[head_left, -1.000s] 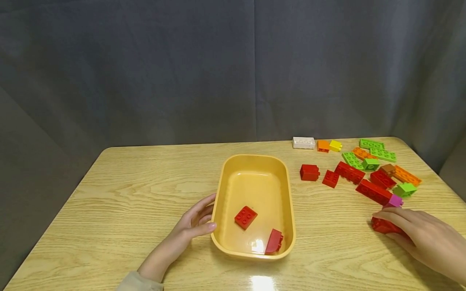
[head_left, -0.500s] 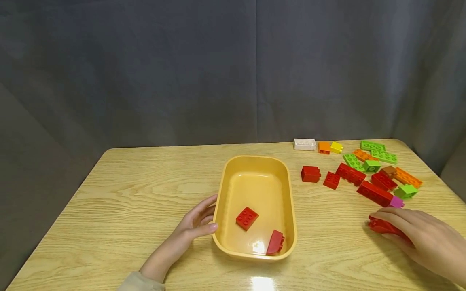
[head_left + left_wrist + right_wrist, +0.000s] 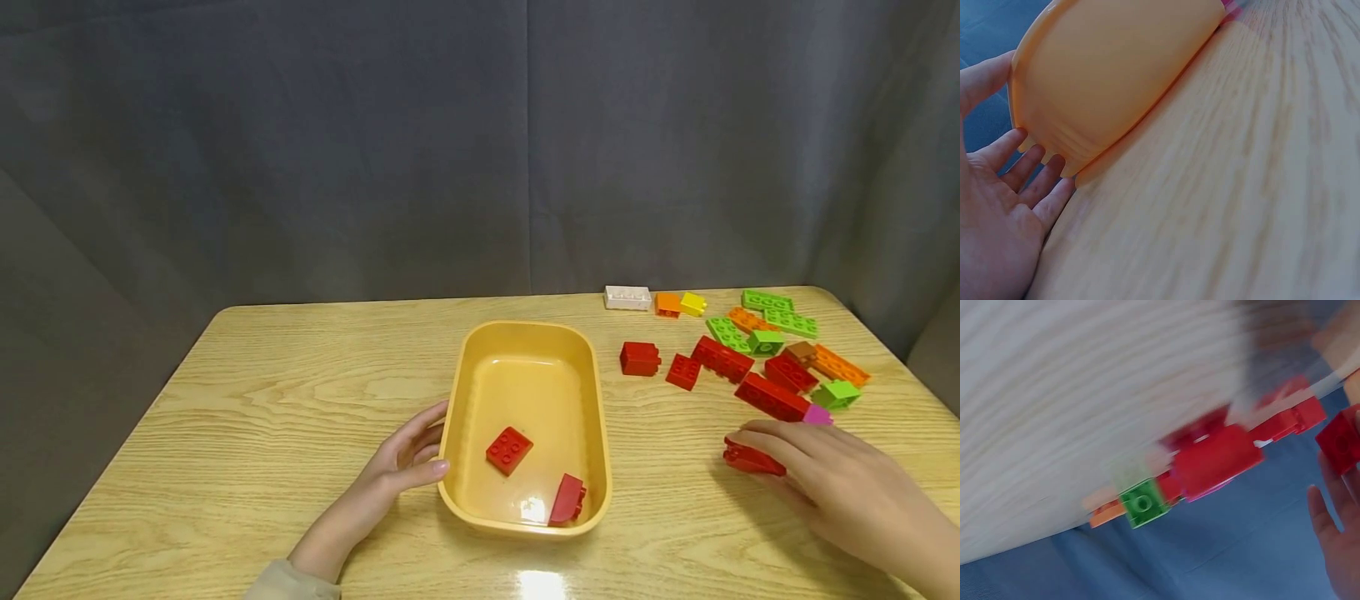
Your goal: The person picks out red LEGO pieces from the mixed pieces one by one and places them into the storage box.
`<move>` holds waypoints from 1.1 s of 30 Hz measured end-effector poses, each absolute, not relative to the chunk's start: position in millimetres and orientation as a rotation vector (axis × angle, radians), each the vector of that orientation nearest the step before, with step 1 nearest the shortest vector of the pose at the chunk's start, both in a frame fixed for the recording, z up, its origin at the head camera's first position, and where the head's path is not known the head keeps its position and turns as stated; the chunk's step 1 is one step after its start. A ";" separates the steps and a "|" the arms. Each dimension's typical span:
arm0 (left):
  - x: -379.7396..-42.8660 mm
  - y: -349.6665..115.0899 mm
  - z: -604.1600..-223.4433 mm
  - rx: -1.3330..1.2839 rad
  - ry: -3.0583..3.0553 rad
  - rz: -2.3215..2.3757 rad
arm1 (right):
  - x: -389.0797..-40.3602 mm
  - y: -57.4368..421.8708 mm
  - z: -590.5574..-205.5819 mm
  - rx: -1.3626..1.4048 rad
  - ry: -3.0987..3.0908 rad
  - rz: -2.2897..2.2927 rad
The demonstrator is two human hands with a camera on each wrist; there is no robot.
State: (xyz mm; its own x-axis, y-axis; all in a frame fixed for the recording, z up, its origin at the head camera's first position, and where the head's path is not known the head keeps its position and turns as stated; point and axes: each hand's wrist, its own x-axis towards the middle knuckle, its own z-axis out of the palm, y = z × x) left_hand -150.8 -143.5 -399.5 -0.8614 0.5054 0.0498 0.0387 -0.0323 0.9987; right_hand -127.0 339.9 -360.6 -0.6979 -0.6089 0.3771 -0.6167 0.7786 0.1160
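My left hand (image 3: 393, 454) rests against the left side of a yellow plastic bin (image 3: 522, 529). Its thumb is at the rim, and in the left wrist view its loosely spread fingers touch the outer wall. Inside the bin lie two red toy bricks, one studs up (image 3: 509, 451), the other on its side (image 3: 567, 500) by the near right corner. Over on the right, my right hand (image 3: 832, 475) holds a red toy brick (image 3: 752, 458) by its fingertips, close over the table. That brick shows at the edge of the right wrist view, the hand partly cut off there.
Beyond the right hand are scattered bricks: a long red brick (image 3: 772, 397), a magenta one (image 3: 817, 415), a light green one (image 3: 836, 394), and several red, orange and green ones. A white brick (image 3: 627, 297) sits at the back edge, near a dark curtain (image 3: 375, 150).
My right hand has moved left with the red brick, away from the magenta brick and toward the bin. The left hand and bin stay in place; the view shifted slightly.
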 end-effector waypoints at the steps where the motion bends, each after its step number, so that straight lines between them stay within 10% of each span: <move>1: -150.9 -143.4 -399.4 0.571 1.917 1.961 | -126.8 336.4 -359.1 0.931 -2.576 0.032; 33: -151.6 -143.1 -399.2 0.581 1.919 1.960 | -136.0 268.9 -343.1 0.933 -2.489 0.210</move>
State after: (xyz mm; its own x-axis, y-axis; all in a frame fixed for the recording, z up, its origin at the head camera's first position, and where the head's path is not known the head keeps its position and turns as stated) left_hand -151.6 -143.1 -399.2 -0.8601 0.5071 0.0549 0.0441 -0.0333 0.9985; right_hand -136.0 268.9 -343.1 -0.6579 -0.5810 0.4793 -0.6532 0.7569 0.0210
